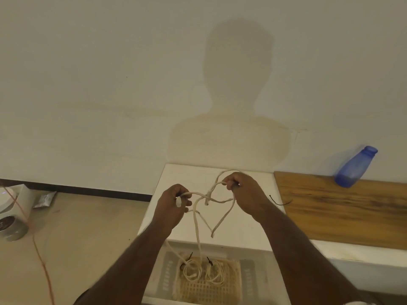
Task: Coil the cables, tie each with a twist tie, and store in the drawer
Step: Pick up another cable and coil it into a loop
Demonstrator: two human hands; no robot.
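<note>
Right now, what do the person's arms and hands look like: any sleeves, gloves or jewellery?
Both forearms are bare up to the frame edge; no sleeves show. The left hand and right hand wear no gloves, and no rings, watch or wristband can be seen.

Both bare forearms reach forward from the lower edge of the view and converge toward the middle, the hands raised level with each other and a little apart. The left hand (174, 200) is turned back-outward, its fingers curled tight and pinching a white cable (217, 223) between thumb and fingertips. The right hand (241, 190) sits slightly higher, knuckles up, its fingers closed round another stretch of the same cable
</note>
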